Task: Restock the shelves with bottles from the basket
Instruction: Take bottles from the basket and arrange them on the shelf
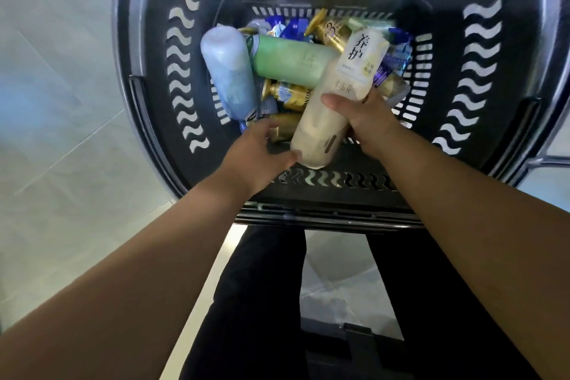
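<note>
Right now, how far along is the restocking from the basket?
Done: cannot tell, as no shelf is in view. In hand: the right hand grips the cream bottle over the basket, and the left hand touches its near end. Left: a pale blue bottle, a green bottle and several gold bottles lie in the basket.
</note>
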`<move>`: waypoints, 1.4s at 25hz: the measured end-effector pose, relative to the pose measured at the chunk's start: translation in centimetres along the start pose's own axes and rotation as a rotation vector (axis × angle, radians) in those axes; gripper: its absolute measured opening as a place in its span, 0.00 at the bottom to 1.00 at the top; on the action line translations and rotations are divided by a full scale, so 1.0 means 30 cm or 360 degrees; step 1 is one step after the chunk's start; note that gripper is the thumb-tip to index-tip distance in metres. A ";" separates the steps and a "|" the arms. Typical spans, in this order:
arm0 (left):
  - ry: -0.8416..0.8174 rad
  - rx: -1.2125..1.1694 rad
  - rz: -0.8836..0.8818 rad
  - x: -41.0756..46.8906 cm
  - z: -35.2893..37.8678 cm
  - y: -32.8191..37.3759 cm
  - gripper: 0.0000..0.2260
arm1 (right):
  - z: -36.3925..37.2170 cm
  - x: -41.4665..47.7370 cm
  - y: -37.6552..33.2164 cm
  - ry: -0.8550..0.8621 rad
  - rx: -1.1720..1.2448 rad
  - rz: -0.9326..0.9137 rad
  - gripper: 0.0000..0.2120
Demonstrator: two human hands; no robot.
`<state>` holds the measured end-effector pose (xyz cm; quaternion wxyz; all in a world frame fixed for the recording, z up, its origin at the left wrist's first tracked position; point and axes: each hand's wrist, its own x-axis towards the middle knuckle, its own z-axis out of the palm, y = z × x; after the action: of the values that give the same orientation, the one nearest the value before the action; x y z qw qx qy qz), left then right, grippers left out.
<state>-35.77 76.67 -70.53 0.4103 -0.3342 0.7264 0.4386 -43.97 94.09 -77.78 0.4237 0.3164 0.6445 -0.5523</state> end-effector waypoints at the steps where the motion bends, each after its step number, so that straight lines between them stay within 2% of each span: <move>1: -0.0037 -0.0162 -0.0034 0.004 0.006 0.016 0.29 | 0.008 -0.025 -0.023 -0.0088 -0.0009 -0.0029 0.36; 4: -0.0125 -0.0382 -0.0073 -0.004 0.031 0.058 0.30 | 0.029 -0.100 -0.088 -0.0321 0.0010 -0.0108 0.22; 6: -0.0147 -0.0452 -0.0066 -0.022 0.038 0.073 0.24 | 0.048 -0.151 -0.120 -0.0415 -0.0037 -0.0179 0.16; 8: -0.0147 -0.0584 -0.0040 -0.046 0.032 0.088 0.18 | 0.062 -0.190 -0.134 -0.0425 -0.0118 -0.0191 0.15; 12: -0.0236 -0.0685 -0.0043 -0.072 -0.017 0.086 0.25 | 0.075 -0.215 -0.148 -0.0612 -0.0191 -0.0054 0.18; 14: -0.0258 -0.0698 -0.0089 -0.077 -0.047 0.066 0.23 | 0.063 -0.206 -0.155 -0.0702 -0.0285 0.0106 0.19; 16: -0.0236 -0.0756 -0.0144 -0.080 -0.075 0.042 0.20 | 0.042 -0.186 -0.154 -0.0651 -0.0387 0.0232 0.20; 18: -0.0162 -0.0843 -0.0184 -0.081 -0.104 0.017 0.18 | 0.029 -0.150 -0.148 -0.0460 -0.0545 0.0191 0.20; 20: -0.0075 -0.0922 -0.0213 -0.073 -0.125 -0.010 0.16 | 0.028 -0.098 -0.146 -0.0260 -0.0881 0.0015 0.16; 21: -0.0035 -0.0962 -0.0229 -0.067 -0.134 -0.027 0.17 | 0.035 -0.061 -0.146 -0.0191 -0.1033 -0.0073 0.17; 24: 0.0080 -0.1126 -0.0277 -0.040 -0.150 -0.076 0.20 | 0.092 0.058 -0.160 0.0085 -0.1747 -0.0468 0.31; 26: 0.0123 -0.1258 -0.0280 -0.021 -0.157 -0.097 0.16 | 0.160 0.136 -0.181 0.0269 -0.2274 -0.0743 0.35; 28: 0.0102 -0.1299 -0.0253 0.000 -0.161 -0.114 0.13 | 0.227 0.230 -0.181 0.0216 -0.2546 -0.0712 0.39; 32: 0.0089 -0.1349 -0.0225 0.034 -0.157 -0.134 0.10 | 0.319 0.342 -0.168 0.0090 -0.2795 -0.0512 0.43; 35: 0.0133 -0.1389 -0.0236 0.038 -0.159 -0.142 0.09 | 0.352 0.342 -0.190 0.0078 -0.2829 -0.0514 0.42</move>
<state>-34.12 70.52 -71.77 0.2315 -0.5446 0.4633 0.6597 -51.40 82.03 -84.77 0.4154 -0.2103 0.8789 0.1034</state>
